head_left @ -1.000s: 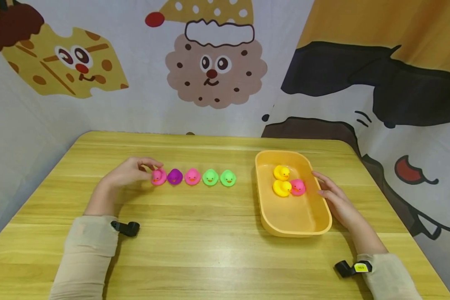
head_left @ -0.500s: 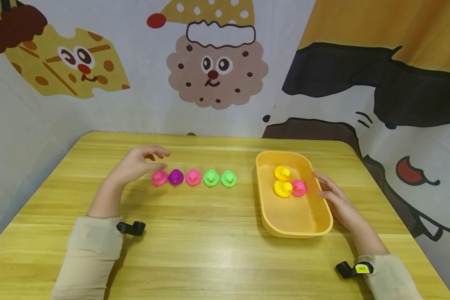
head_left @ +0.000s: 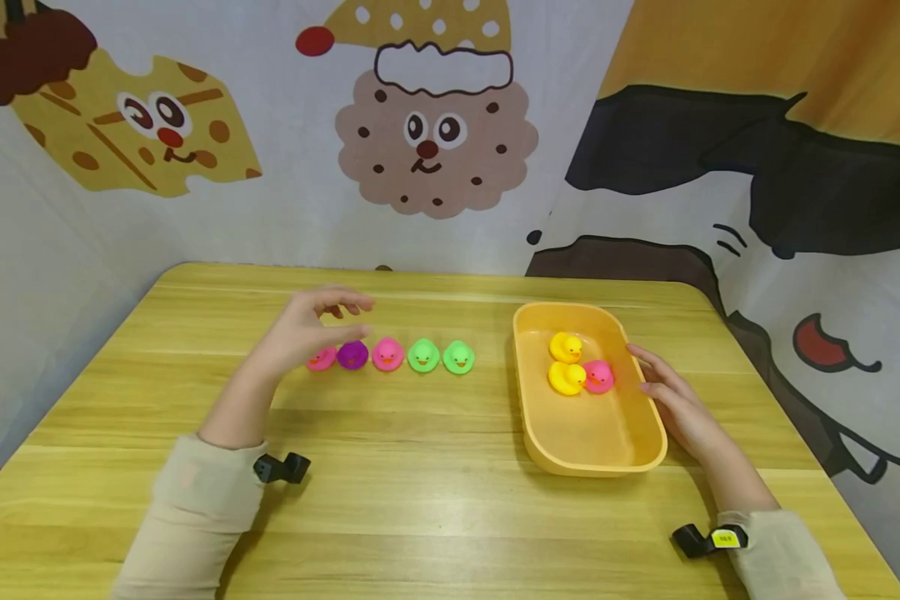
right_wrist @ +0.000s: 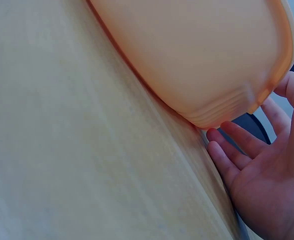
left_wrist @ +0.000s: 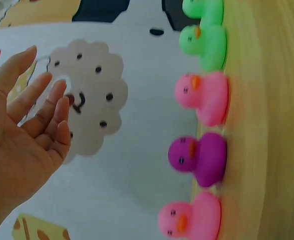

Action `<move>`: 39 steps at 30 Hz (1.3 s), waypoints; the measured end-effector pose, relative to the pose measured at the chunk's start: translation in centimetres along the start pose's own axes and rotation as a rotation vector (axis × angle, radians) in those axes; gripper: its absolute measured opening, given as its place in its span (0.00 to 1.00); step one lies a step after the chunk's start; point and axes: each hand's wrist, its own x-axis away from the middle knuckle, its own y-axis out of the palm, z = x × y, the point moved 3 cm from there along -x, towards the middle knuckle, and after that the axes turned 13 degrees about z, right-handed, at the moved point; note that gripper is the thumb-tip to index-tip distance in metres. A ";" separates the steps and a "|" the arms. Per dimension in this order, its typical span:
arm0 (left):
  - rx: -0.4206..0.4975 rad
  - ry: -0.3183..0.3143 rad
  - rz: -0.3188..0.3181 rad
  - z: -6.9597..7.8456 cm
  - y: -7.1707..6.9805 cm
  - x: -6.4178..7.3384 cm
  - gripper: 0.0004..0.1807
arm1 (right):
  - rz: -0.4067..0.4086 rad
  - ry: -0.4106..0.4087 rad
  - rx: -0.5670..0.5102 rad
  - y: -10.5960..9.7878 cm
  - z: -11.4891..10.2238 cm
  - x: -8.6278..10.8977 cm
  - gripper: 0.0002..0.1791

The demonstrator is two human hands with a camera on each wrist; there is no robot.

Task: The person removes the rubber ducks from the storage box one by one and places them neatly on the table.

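In the head view my left hand (head_left: 315, 325), fingers loosely bent and holding nothing, hovers over the left end of a row of rubber ducks. From left to right stand a pink duck (head_left: 321, 359), partly hidden by the hand, a purple duck (head_left: 352, 356), another pink duck (head_left: 387, 355) and two green ducks (head_left: 423, 356). My right hand (head_left: 682, 412) rests against the right side of a yellow-orange plastic basin (head_left: 532, 433). Its relaxed fingers touch the outer wall, also in the right wrist view. Inside the basin lie two yellow ducks (head_left: 567, 378) and a pink duck (head_left: 599, 377).
Everything stands on a wood-grain table (head_left: 405, 517). A cloth with cartoon prints (head_left: 285, 225) hangs behind its far edge and along the sides. Black wrist cameras (head_left: 281, 468) sit at both sleeves.
My left hand has left the leftmost pink duck, risen, and moved right over the row. The right hand and the basin have stayed in place.
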 end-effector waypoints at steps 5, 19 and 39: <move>0.024 0.036 0.023 1.0 1.6 -0.1 0.19 | -0.010 -0.007 -0.018 0.0 0.0 0.0 0.29; 0.113 0.092 0.035 3.7 6.4 -0.6 0.22 | -0.015 -0.008 -0.026 0.0 0.0 0.0 0.29; 0.065 0.082 -0.139 6.1 14.5 -1.0 0.25 | -0.008 0.013 -0.011 -0.1 -0.1 0.0 0.29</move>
